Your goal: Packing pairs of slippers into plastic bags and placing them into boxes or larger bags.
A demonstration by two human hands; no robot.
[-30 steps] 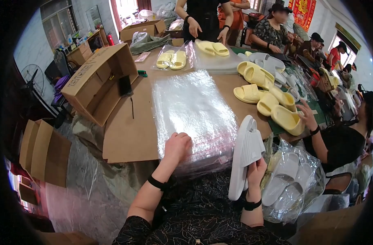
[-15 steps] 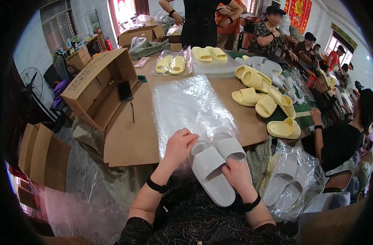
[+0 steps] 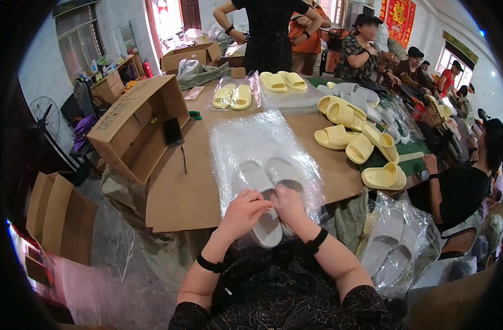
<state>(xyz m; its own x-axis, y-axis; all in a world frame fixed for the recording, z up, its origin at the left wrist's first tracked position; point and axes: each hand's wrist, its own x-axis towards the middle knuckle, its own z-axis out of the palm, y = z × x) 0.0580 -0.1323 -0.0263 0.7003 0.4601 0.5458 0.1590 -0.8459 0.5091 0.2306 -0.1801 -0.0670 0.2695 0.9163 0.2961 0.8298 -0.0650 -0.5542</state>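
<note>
A pair of light grey slippers [image 3: 266, 231] lies toes away from me on a stack of clear plastic bags [image 3: 246, 132]. Their front parts look hazy, as if under the film of the top bag, while the near heel sticks out toward me. My right hand [image 3: 289, 204] is closed on the slippers at the foot openings. Close beside it, over the left slipper, my left hand [image 3: 245, 212] pinches thumb and fingers together, seemingly on the bag's edge; the pinched part is hard to see.
Several yellow slippers [image 3: 383, 176] lie at right, with a bagged yellow pair [image 3: 232, 97] at the back. A bag of grey slippers [image 3: 394, 236] sits at my right. An open cardboard box [image 3: 136, 126] and a black device [image 3: 173, 132] are at left. Other people stand or sit around.
The grey slippers have moved forward and left onto the bags, their toes now seemingly under film. My right hand has gone with them, and both hands are now close together.
</note>
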